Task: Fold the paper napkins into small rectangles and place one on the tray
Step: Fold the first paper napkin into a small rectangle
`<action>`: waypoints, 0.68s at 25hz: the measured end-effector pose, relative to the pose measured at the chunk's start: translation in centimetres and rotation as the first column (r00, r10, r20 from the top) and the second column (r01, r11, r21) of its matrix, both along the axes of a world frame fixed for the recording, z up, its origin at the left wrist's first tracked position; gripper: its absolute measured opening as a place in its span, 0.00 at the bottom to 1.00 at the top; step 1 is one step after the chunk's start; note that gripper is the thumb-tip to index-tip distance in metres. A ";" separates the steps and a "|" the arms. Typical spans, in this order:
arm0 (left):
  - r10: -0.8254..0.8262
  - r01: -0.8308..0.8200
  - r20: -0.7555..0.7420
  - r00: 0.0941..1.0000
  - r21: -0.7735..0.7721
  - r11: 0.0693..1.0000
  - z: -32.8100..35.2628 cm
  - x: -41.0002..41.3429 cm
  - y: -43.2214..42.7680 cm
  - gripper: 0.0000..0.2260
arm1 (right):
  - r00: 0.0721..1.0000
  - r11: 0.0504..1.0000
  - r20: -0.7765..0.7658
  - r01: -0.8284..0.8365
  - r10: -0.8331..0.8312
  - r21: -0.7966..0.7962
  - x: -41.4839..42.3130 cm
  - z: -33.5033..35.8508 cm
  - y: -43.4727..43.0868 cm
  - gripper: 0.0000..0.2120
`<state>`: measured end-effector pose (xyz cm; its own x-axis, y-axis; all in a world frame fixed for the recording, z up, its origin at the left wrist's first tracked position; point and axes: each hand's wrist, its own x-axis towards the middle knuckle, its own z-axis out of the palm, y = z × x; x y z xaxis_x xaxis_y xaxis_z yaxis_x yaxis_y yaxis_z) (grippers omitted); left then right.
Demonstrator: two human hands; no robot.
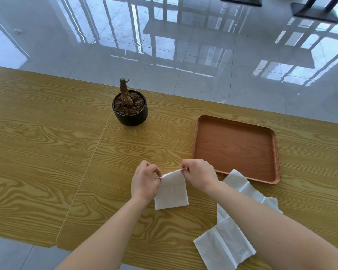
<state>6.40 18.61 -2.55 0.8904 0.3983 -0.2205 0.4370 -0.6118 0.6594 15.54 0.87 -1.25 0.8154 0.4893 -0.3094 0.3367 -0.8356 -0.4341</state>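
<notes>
You have the napkin [172, 193] pinched at its two far corners. Your left hand [145, 181] nips the left corner between thumb and fingertips, and your right hand [200, 176] nips the right one the same way. Its far edge is raised and stretched between your hands, while its near part lies flat on the table [37, 143], close to the near edge. A crease runs across it just below the raised edge, so it looks partly folded already.

To fold it well, bring both corners toward you together and keep that edge level. Set each corner squarely on the near corner beneath it before you let go. Then press from the middle of the fold outward to sharpen the crease. Don't pull the corners apart hard; paper this thin is likely to tear or skew.

The tray [236, 149] sits toward the far right of the table, its near left corner just beyond your right hand, with no napkin on it yet. The loose napkins [224, 244] lie unfolded by the near right edge, partly under your right forearm, and one reaches up to the tray's near rim. The plant pot [130, 110] stands near the far edge, well apart from your work.

I can read no brand, label or writing on the napkin, the tray or the pot
</notes>
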 end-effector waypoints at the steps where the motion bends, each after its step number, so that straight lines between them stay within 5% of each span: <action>1: 0.004 -0.004 0.014 1.000 -0.004 1.000 0.1 -0.3 0.0 0.08 | 1.000 1.000 0.010 -0.002 0.001 0.023 -0.2 0.1 -0.2 0.06; 8: -0.115 0.090 0.185 0.976 0.135 0.987 1.1 -3.7 -0.7 0.07 | 0.997 0.979 0.004 0.080 -0.083 0.187 -3.7 1.1 -2.3 0.04; 11: -0.121 0.096 0.196 0.973 0.135 0.986 1.3 -4.9 -1.4 0.08 | 0.915 0.878 -0.318 0.349 -0.246 0.326 -5.6 1.4 -2.6 0.09; 14: -0.136 0.112 0.187 0.973 0.132 0.985 1.2 -6.0 -2.1 0.10 | 0.691 0.670 -0.640 0.652 -0.335 0.354 -6.6 1.6 -2.7 0.11; 17: -0.140 0.109 0.185 0.973 0.169 0.980 1.2 -6.8 -2.2 0.11 | 0.646 0.617 -0.663 0.709 -0.377 0.340 -7.4 1.4 -2.5 0.04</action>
